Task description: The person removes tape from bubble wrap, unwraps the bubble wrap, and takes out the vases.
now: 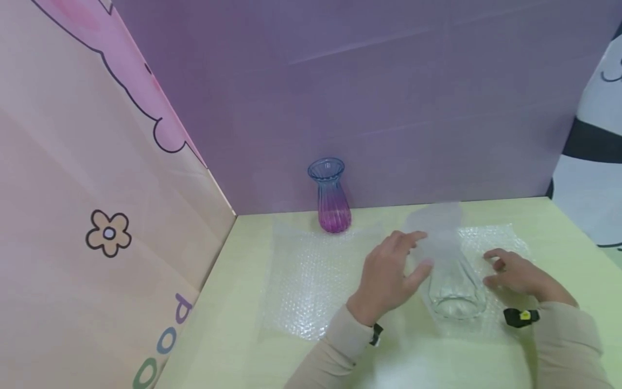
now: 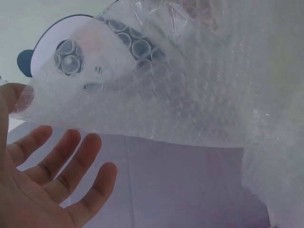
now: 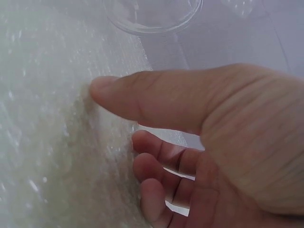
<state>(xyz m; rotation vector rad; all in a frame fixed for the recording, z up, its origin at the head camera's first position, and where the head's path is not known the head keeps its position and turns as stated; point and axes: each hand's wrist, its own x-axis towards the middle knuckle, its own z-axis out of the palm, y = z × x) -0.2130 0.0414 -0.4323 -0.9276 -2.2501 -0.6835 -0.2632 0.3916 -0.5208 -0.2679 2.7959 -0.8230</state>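
Observation:
A clear glass vase (image 1: 457,286) stands on the right side of the table, its upper part behind a translucent flap of bubble wrap (image 1: 434,224). My left hand (image 1: 391,273) is beside the vase's left side, fingers spread. In the left wrist view, its thumb (image 2: 21,97) shows through the edge of the raised flap, while the other fingers extend below it. To the vase's right, my right hand (image 1: 520,275) hovers close over or touches more bubble wrap (image 3: 52,118), thumb and loosely bent fingers apart. The vase's rim (image 3: 152,31) shows above the right thumb.
A ribbed blue-to-magenta glass vase (image 1: 332,200) stands at the table's back edge. Another bubble wrap sheet (image 1: 311,286) lies flat in front of it. A purple backdrop (image 1: 389,108) rises behind, with a printed panel (image 1: 112,302) on the left.

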